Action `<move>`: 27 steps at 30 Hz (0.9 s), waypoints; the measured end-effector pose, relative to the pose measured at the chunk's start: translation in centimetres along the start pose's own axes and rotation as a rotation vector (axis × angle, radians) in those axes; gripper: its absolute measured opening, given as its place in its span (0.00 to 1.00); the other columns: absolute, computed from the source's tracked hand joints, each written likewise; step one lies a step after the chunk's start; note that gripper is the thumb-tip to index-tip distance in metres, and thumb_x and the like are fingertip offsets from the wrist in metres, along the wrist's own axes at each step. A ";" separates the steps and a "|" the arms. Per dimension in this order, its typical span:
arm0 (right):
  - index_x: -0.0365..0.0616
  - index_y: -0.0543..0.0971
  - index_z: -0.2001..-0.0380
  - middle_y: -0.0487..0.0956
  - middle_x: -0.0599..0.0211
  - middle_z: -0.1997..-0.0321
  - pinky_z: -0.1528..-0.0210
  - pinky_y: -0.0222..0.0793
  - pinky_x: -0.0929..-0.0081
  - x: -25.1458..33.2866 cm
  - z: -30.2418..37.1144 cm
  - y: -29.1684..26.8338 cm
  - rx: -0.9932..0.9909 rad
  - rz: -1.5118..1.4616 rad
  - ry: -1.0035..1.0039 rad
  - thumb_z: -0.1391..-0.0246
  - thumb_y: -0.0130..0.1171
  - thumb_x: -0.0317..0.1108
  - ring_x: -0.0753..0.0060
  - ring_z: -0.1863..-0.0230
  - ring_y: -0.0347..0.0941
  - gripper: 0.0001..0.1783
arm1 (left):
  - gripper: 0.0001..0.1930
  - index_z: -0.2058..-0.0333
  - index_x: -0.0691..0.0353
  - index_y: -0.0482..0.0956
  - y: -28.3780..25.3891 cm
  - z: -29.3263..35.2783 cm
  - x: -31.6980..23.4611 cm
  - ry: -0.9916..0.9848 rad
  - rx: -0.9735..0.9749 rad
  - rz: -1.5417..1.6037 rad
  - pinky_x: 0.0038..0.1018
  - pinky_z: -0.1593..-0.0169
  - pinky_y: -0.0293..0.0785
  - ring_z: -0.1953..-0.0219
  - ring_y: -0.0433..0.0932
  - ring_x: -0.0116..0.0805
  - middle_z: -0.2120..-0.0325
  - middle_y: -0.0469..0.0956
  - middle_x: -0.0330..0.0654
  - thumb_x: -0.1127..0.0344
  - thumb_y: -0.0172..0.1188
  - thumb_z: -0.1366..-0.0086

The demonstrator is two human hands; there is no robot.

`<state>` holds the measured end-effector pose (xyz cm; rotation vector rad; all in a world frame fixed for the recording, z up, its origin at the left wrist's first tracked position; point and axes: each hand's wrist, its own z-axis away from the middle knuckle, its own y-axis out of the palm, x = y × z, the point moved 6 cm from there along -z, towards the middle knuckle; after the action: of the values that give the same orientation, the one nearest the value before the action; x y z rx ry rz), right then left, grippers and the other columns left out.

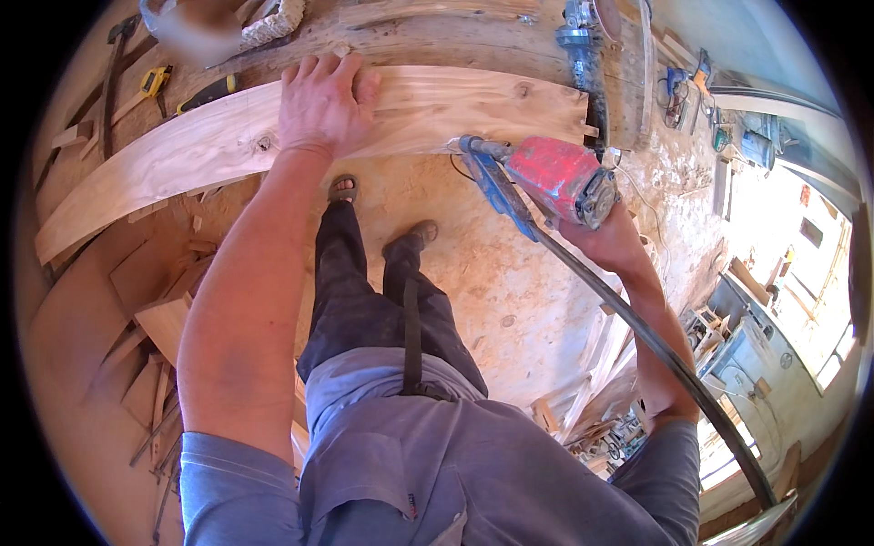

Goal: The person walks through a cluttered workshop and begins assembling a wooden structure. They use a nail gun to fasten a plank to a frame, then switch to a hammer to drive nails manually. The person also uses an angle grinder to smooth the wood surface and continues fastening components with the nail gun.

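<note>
A long pale wooden board (446,109) lies across the workbench, its near edge overhanging toward me. My left hand (323,105) presses on it from above, fingers bent over its far edge and thumb lying on the face. Closed around the handle of a red and blue nail gun (555,173), my right hand (605,238) sits right of my legs. The nail gun's nose meets the board's near edge; its blue magazine slants down toward me. A dark air hose (655,341) runs from it to the lower right. My right fingers are mostly hidden behind the tool.
Beyond the board, the bench (455,41) carries a blue angle grinder (578,45), a yellow tape measure (156,82), a dark-and-yellow handled tool (209,94) and a hammer (118,36). Wood offcuts (164,328) pile up at left. More power tools (696,86) lie at right.
</note>
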<state>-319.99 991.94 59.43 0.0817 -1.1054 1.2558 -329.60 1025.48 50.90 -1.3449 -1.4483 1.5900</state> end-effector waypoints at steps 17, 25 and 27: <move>0.39 0.82 0.66 0.79 0.68 0.79 0.86 0.62 0.77 -7.1 8.4 -1.4 -0.247 -0.212 0.594 0.54 0.66 0.29 0.79 0.84 0.73 0.10 | 0.19 0.51 0.58 0.81 -0.5 -0.4 -0.5 -0.031 0.042 0.002 0.44 0.46 0.67 0.52 0.76 0.49 0.59 0.81 0.47 0.53 0.55 0.32; 0.38 0.75 0.62 0.77 0.68 0.75 0.76 0.72 0.77 -16.5 15.4 7.2 -0.290 -0.856 0.683 0.54 0.60 0.25 0.75 0.77 0.75 0.13 | 0.16 0.57 0.56 0.81 -0.8 -0.3 -0.4 -0.024 0.013 0.022 0.45 0.46 0.66 0.54 0.76 0.48 0.61 0.81 0.46 0.52 0.55 0.33; 0.38 0.75 0.58 0.78 0.67 0.72 0.74 0.74 0.76 -17.9 16.6 8.4 -0.262 -0.967 0.680 0.53 0.58 0.24 0.74 0.75 0.76 0.16 | 0.16 0.57 0.57 0.81 -0.8 -0.3 -0.5 -0.020 0.014 0.026 0.45 0.46 0.66 0.54 0.76 0.48 0.61 0.81 0.46 0.52 0.55 0.34</move>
<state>-335.01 972.53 51.40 -0.0154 -0.4883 0.2123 -329.36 1025.29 51.87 -1.3488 -1.4345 1.6321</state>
